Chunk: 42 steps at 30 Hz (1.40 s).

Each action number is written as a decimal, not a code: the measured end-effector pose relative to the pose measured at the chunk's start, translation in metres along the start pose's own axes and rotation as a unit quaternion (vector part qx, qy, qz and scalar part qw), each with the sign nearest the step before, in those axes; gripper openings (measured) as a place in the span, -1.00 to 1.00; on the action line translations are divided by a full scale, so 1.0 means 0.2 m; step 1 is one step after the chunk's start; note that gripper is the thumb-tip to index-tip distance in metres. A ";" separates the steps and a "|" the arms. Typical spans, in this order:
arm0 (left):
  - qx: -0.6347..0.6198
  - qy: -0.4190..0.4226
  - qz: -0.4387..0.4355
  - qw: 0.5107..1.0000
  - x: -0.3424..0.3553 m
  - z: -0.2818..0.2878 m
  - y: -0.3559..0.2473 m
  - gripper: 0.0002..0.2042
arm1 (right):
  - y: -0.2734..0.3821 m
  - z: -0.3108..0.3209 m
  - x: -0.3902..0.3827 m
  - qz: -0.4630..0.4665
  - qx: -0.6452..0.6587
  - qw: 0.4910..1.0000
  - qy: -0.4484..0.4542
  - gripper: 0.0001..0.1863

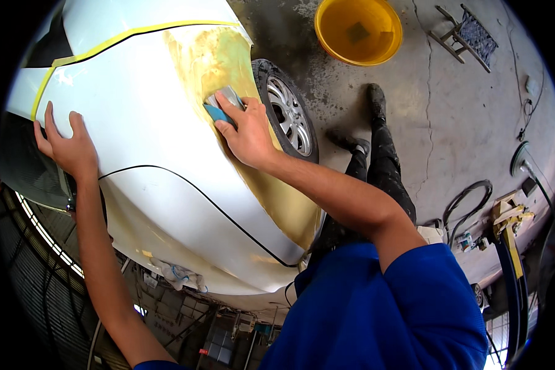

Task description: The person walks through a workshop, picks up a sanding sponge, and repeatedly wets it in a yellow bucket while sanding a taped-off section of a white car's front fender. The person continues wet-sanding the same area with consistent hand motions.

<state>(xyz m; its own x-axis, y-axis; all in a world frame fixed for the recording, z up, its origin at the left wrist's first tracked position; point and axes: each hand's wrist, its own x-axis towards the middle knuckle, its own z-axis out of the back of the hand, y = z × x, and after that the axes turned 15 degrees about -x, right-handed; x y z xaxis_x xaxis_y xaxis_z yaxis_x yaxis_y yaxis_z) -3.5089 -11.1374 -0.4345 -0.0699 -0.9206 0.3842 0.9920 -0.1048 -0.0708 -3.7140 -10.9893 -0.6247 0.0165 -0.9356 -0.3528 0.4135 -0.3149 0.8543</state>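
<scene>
My left hand (71,148) rests on a white car body panel (145,111), fingers spread, close to a strip of yellow masking tape (42,92). My right hand (250,135) is wrapped round a sanding block (229,95) with a blue sheet showing at its lower edge. The block lies against the yellowish filler area (194,58) above the wheel arch. Filler also runs down the panel edge under my right forearm. The wheel (288,114) with its silver rim is just right of my right hand. The block's underside is hidden.
A yellow basin (357,58) holding liquid and a dark square piece stands on the concrete floor. A small stool (465,37) is at the upper right. A coiled black hose (468,203) and a yellow-and-black stand (510,246) are at the right. My boots (376,102) are beside the wheel.
</scene>
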 end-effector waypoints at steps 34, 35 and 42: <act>-0.006 0.003 -0.007 1.000 0.00 -0.02 -0.01 -0.51 | -0.09 -0.03 0.22 -0.071 0.024 0.997 -0.008 -0.49; 0.000 0.005 -0.008 1.000 0.00 -0.02 0.00 -0.51 | -0.06 -0.03 0.25 -0.073 0.025 0.997 -0.009 -0.49; 0.001 -0.002 -0.007 1.000 0.00 -0.01 0.00 -0.51 | -0.07 -0.04 0.05 -0.009 0.018 1.000 -0.017 -0.47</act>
<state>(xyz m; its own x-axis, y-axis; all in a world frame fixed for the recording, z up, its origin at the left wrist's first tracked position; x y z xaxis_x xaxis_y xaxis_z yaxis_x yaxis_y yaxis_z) -3.5092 -11.1377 -0.4359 -0.0833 -0.9173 0.3893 0.9910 -0.1173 -0.0643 -3.7119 -10.9931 -0.6447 -0.0208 -0.9345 -0.3553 0.3801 -0.3361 0.8617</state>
